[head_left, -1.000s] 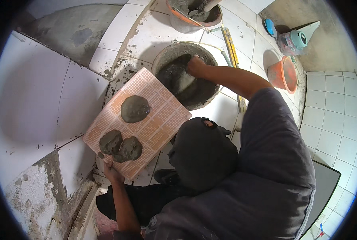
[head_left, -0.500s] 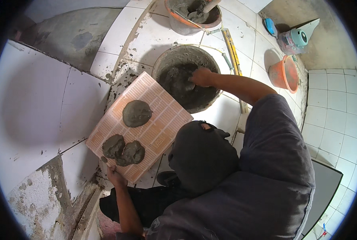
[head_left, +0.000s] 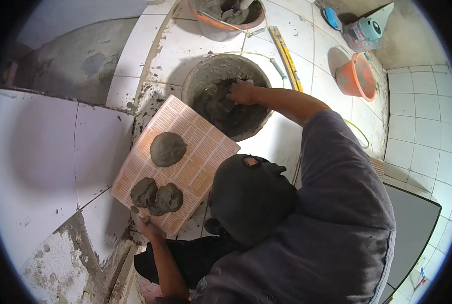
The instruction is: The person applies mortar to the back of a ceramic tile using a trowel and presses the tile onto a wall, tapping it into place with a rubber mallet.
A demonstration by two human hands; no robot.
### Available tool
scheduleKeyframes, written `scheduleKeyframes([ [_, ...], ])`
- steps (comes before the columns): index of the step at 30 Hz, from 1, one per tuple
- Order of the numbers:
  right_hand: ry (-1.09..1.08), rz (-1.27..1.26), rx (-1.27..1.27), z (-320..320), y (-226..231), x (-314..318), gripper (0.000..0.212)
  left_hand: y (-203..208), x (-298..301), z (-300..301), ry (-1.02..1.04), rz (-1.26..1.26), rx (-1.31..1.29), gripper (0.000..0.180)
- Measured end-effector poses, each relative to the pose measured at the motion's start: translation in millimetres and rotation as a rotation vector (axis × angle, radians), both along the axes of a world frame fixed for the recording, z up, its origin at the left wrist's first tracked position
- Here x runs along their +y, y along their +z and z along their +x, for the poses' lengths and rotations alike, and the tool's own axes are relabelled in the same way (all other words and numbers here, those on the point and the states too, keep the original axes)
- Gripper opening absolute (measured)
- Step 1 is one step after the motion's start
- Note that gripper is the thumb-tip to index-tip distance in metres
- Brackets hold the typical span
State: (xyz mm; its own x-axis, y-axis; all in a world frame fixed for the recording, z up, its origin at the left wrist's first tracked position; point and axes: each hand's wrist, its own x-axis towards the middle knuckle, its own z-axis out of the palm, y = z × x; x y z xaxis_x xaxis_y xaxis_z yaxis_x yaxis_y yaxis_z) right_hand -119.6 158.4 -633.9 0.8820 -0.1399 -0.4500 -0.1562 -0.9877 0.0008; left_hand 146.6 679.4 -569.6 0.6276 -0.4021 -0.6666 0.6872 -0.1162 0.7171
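Observation:
My left hand (head_left: 152, 230) grips the lower corner of a tile (head_left: 198, 162), its ribbed pinkish-orange back facing up and tilted. Three grey lumps of mortar sit on that back: one mound (head_left: 168, 149) toward the upper part, and two touching lumps (head_left: 166, 198) near my left hand. Inside a large round tub (head_left: 188, 83) of wet grey mortar (head_left: 213, 104), beyond the tile, is my right hand (head_left: 242, 93). Its fingers are curled closed; what they hold is hidden against the mortar.
An orange-rimmed bucket (head_left: 205, 21) with mortar and a handled tool stands at the far side. Right of the tub lies a yellow spirit level (head_left: 286, 58). Farther right are an orange bucket (head_left: 350, 78) and a container with a turquoise lid (head_left: 370, 29). White tiled surfaces (head_left: 33, 152) rise at left.
My right hand has shifted a little left and deeper over the mortar in the tub. My left hand keeps its hold on the tile; the whole view has moved slightly.

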Motion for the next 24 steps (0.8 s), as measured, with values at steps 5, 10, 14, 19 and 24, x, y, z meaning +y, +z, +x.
scheduleKeyframes([
  [5, -0.021, 0.037, -0.006, -1.4, 12.7, 2.5, 0.04, -3.5, -3.2, 8.1, -0.025, -0.062, 0.035, 0.049],
  [10, 0.0, 0.045, 0.044, 1.8, 12.3, 2.6, 0.042, 6.8, -3.8, -1.8, -0.01, -0.065, 0.014, 0.054],
  [14, 0.033, 0.075, 0.074, 7.9, 8.1, -3.1, 0.041, 5.4, -1.2, -2.0, 0.019, 0.021, 0.028, 0.053],
  [19, 0.018, 0.114, 0.075, 14.1, 0.7, -5.0, 0.044, -2.3, 2.4, 1.2, 0.013, 0.001, 0.019, 0.038],
  [24, 0.0, 0.169, 0.082, 20.9, -1.5, 0.0, 0.044, -2.4, 7.0, -0.6, 0.076, 0.037, 0.042, 0.046],
])
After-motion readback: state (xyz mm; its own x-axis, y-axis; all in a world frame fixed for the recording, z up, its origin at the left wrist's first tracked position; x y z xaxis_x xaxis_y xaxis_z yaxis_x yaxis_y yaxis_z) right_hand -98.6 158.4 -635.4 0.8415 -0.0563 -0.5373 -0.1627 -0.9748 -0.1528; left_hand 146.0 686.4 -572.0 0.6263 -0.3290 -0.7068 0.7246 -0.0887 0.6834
